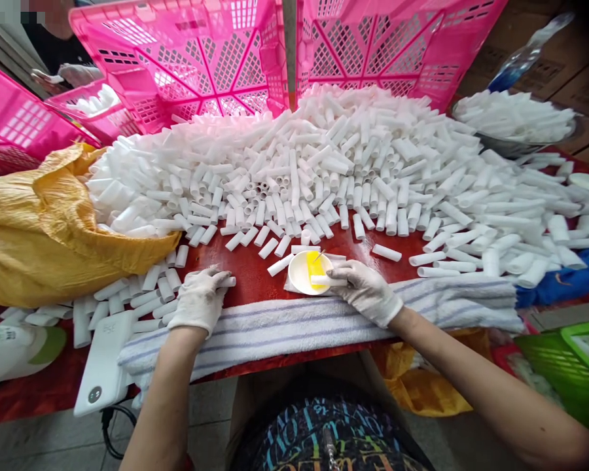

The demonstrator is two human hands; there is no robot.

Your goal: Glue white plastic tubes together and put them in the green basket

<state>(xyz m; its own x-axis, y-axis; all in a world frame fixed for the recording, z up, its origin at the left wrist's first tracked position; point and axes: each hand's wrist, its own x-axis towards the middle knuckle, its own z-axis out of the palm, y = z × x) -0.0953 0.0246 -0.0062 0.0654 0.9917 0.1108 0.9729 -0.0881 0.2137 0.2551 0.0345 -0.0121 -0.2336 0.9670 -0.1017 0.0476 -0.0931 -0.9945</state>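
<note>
My left hand (199,297), in a white glove, is closed around a short white plastic tube whose end sticks out past the fingertips, just above the striped towel. In my gloved right hand (366,288) another white plastic tube (322,280) is pinched, its free end over a small white dish (299,275). A yellow piece (315,265) lies in that dish, with a thin pointed thing standing up from it. Several loose tubes (281,263) lie around the dish on the red tabletop (250,275).
A big heap of white tubes (324,150) covers the back of the table, against pink crates (201,59). A yellow sack (44,229) spills tubes at left. A striped towel (285,327) lines the front edge, near a white power bank (105,360). A full bowl (515,140) stands at right.
</note>
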